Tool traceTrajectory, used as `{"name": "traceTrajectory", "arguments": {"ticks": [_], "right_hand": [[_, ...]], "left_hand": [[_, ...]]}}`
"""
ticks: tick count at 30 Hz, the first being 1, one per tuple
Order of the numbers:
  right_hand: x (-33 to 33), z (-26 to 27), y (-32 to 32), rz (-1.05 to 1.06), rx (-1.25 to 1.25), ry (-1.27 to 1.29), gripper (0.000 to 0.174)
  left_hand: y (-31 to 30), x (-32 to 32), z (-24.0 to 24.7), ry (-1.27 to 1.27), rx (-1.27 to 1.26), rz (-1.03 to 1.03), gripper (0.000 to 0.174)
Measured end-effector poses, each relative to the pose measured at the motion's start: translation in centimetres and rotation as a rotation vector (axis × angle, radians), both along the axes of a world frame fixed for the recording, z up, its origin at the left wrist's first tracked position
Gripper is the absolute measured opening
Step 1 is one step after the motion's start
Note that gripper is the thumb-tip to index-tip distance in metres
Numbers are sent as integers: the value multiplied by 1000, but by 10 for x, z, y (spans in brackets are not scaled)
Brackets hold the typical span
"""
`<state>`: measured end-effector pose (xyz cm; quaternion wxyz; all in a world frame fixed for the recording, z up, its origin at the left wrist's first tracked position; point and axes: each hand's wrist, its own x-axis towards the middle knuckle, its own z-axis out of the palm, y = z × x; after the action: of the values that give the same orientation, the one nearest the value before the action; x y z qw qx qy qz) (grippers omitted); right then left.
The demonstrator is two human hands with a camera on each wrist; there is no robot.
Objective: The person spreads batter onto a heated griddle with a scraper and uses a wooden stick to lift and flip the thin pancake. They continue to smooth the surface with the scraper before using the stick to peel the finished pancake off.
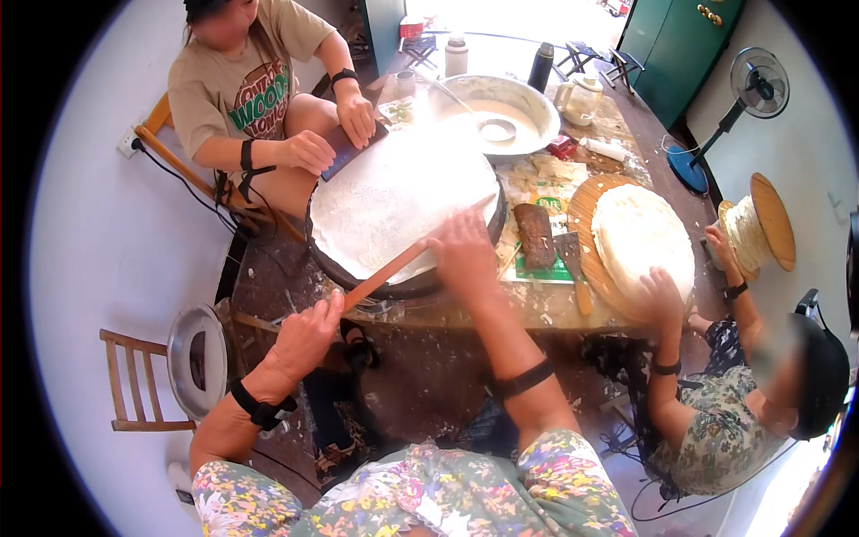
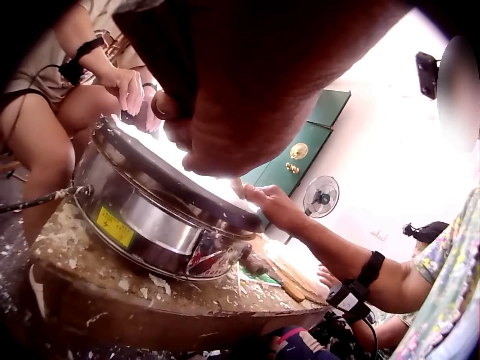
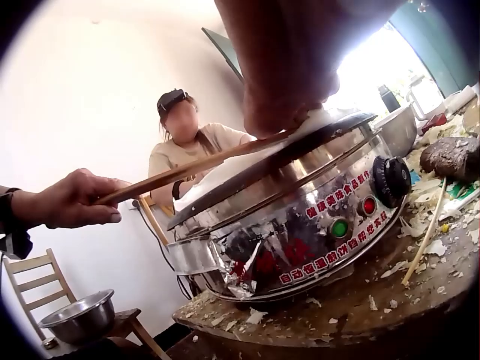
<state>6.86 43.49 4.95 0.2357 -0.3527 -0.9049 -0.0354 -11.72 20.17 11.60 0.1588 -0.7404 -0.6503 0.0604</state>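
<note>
My left hand (image 1: 309,336) grips one end of a flat wooden stick (image 1: 385,276). The stick slants over the near edge of a round electric griddle (image 3: 300,225). A thin white pancake (image 1: 376,219) covers the griddle's top, and glare whitens its far part. Near the stick's other end, my right hand (image 1: 465,255) is blurred over the griddle's right rim. In the right wrist view its fingertips pinch a raised bit of the pancake's edge beside the stick; the hand itself hides part of the hold. Across the griddle, another person's hands hold a dark flat scraper (image 1: 344,148) at the pancake's far-left edge.
A batter basin (image 1: 501,94) with a ladle stands behind the griddle. To the right lie a brown block (image 1: 535,234), a wooden-handled scraper (image 1: 573,264) and a round board (image 1: 586,206) bearing stacked pancakes (image 1: 644,224), where another person reaches. A chair (image 1: 134,380) stands at left.
</note>
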Motion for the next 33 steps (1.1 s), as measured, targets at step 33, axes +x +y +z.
{"name": "traceTrajectory", "arguments": {"ticks": [33], "right_hand": [[-8,13,-73,219,-172,258,60]], "left_hand": [[-55,111,-7,-1929,-363,470,31]]}}
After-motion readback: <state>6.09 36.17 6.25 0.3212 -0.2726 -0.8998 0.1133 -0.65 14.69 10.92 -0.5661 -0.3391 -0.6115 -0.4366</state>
